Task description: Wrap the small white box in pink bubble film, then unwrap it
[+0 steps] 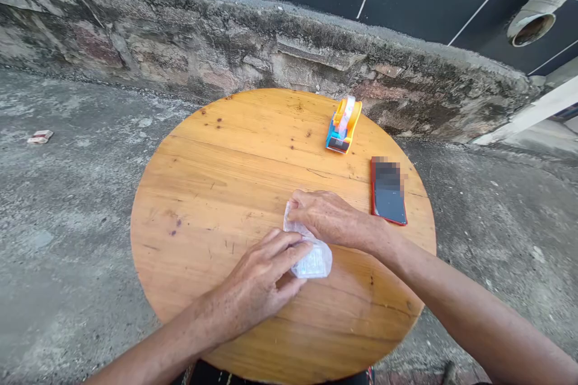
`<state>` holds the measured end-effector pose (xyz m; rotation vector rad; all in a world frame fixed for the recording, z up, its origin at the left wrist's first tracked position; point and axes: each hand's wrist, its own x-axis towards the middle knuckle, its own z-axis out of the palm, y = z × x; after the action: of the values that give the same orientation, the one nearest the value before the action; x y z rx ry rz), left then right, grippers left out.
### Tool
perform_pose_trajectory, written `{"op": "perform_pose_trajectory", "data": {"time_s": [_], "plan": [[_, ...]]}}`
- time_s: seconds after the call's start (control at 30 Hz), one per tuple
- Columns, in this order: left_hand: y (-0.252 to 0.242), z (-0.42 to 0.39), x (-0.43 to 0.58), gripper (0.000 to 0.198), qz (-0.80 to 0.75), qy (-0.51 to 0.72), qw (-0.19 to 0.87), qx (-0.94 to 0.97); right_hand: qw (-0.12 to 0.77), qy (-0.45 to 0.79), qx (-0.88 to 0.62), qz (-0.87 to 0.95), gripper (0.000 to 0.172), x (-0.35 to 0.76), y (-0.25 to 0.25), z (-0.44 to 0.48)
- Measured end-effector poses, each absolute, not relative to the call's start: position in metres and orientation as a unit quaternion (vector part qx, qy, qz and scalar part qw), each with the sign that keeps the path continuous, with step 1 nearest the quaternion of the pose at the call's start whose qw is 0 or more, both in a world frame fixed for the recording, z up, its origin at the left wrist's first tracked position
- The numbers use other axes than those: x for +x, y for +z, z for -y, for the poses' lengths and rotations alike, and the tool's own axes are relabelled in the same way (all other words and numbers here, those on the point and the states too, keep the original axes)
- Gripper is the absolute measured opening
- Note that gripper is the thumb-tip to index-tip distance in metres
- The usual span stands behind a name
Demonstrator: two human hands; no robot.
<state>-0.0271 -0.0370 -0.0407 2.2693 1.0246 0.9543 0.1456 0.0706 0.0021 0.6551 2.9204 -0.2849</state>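
Note:
A small bundle in whitish, see-through plastic wrap [316, 261] lies near the middle of the round wooden table [217, 174]. What is inside the wrap cannot be made out. My left hand [266, 267] grips the bundle's near left side, thumb below and fingers across its top. At the far end, my right hand [318, 210] has its fingers curled over the plastic and pinches it. Part of the wrap is hidden under both hands.
A tape dispenser [344, 126] in yellow and blue stands toward the table's far edge. To the right lies a red-cased phone [389, 195]. Beyond the table runs a low stone wall [203, 54]. A small crumpled packet [40, 136] is on the concrete floor.

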Motion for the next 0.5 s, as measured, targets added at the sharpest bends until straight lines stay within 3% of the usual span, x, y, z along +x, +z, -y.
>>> {"op": "perform_pose_trajectory", "data": {"time_s": [0.37, 0.5], "plan": [[-0.044, 0.039, -0.025, 0.044, -0.381, 0.363, 0.204, 0.825, 0.008, -0.079, 0.239, -0.968, 0.012, 0.153, 0.000, -0.066], [-0.042, 0.038, -0.024, 0.043, -0.384, 0.372, 0.212, 0.818, -0.041, -0.140, 0.229, -0.962, 0.018, 0.156, -0.005, -0.064]]}}
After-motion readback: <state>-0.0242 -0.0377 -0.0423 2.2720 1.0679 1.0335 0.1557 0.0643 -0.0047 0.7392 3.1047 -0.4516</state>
